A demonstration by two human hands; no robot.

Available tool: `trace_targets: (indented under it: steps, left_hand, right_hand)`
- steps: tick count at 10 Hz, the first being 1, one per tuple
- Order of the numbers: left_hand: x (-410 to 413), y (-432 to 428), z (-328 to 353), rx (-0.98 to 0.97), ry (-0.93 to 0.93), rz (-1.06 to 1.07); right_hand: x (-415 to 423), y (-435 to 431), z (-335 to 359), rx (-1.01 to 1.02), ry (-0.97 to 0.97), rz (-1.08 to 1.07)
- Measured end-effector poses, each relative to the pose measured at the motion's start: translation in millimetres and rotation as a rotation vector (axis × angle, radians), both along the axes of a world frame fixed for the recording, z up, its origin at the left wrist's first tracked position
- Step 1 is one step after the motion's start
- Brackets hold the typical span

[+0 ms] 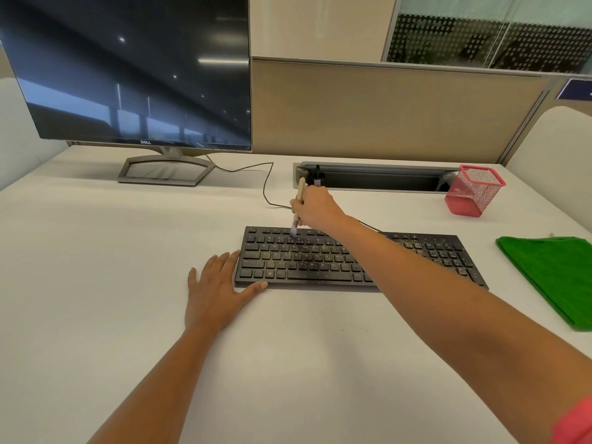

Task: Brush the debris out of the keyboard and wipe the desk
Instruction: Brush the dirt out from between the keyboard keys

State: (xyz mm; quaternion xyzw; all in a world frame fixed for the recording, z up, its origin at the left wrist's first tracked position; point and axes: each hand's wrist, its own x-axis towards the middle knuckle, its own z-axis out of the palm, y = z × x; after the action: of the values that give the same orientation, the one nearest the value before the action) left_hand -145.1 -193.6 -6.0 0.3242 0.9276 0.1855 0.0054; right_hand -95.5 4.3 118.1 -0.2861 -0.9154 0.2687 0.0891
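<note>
Desk (112,251) bears flat, spread left hand (217,290); right hand (315,208), grip clamped on brush (300,190), at keyboard (288,264).

My brush (301,190) has a pale wooden handle. The keyboard (320,261) is matt black plastic, gritty with debris (409,243). The counter (128,251) looks smooth and matt, the green cloth (551,274) nappy, the pink pen holder (474,193) wire mesh, the monitor screen (134,75) glossy.

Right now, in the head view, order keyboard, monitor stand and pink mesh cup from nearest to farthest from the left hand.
1. Keyboard: the left hand touches its left end.
2. Monitor stand: back of the desk, slightly left.
3. Pink mesh cup: back right, beyond the keyboard.
</note>
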Motion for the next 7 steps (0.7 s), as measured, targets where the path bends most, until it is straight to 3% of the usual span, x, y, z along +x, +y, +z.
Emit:
trace_targets:
  steps: [2, 5, 7]
  left_hand:
    - [0, -1, 0, 0.001, -0.001, 0.003]
    - [0, 0, 0, 0.023, 0.011, -0.006]
    - [-1, 0, -1, 0.02, 0.005, 0.001]
  right_hand:
    - [-1, -5, 4, -0.127, -0.197, 0.02]
    - [-6, -6, -1, -0.231, 0.092, -0.079]
    - [-2, -12, 2, -0.188, -0.16, 0.051]
